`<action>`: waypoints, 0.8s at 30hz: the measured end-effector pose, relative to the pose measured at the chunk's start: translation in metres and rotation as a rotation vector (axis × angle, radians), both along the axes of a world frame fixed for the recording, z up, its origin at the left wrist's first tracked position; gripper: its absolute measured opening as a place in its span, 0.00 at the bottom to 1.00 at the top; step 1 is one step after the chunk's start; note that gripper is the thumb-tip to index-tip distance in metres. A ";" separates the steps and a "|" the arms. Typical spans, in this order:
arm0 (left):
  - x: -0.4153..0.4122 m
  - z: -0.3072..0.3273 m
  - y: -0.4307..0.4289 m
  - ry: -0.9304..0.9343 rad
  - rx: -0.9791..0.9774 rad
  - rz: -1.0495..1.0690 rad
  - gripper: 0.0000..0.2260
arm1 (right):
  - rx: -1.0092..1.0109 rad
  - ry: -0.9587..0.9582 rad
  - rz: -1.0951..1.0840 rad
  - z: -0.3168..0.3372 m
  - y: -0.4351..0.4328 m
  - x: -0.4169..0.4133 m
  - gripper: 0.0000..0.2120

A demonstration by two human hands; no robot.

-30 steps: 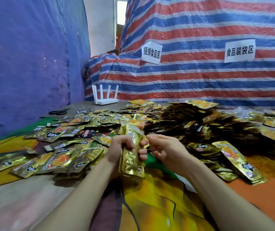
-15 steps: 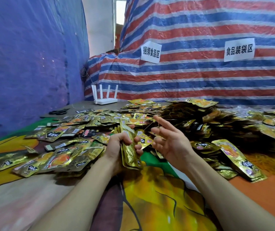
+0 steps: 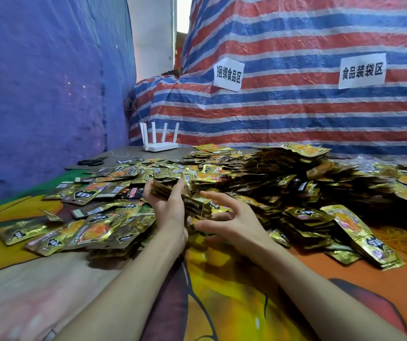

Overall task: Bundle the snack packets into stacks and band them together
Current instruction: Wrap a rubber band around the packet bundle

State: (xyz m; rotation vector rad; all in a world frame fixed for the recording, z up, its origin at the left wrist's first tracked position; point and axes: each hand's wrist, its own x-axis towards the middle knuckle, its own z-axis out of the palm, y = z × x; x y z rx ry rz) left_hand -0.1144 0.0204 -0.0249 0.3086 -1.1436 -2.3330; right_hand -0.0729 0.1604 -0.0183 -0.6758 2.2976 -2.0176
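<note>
Gold snack packets stack (image 3: 172,193) gripped in left hand (image 3: 170,210).
Left fingers clench it above the counter (image 3: 234,303); right hand (image 3: 236,222), fingers spread loose, stretches a thin rubber band (image 3: 201,205) around it.

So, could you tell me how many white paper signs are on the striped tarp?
2: the left sign hangs above the white router, and the right sign hangs above the tall packet heap. None looks hidden.

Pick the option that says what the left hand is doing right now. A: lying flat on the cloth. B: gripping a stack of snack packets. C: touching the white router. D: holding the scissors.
B: the left hand is closed around a stack of snack packets, while the scissors and router sit untouched at the far edge of the table.
</note>
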 end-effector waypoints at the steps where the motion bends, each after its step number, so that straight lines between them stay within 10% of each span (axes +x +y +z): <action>1: 0.000 0.001 0.001 0.004 0.010 -0.005 0.27 | 0.028 0.028 -0.022 -0.001 -0.003 0.001 0.29; 13: 0.008 -0.001 0.014 -0.132 0.114 -0.510 0.29 | 0.129 0.270 -0.165 -0.008 -0.004 -0.005 0.36; 24: 0.001 -0.002 0.011 -0.207 -0.008 -0.472 0.33 | 0.203 0.269 -0.087 -0.004 0.000 -0.006 0.28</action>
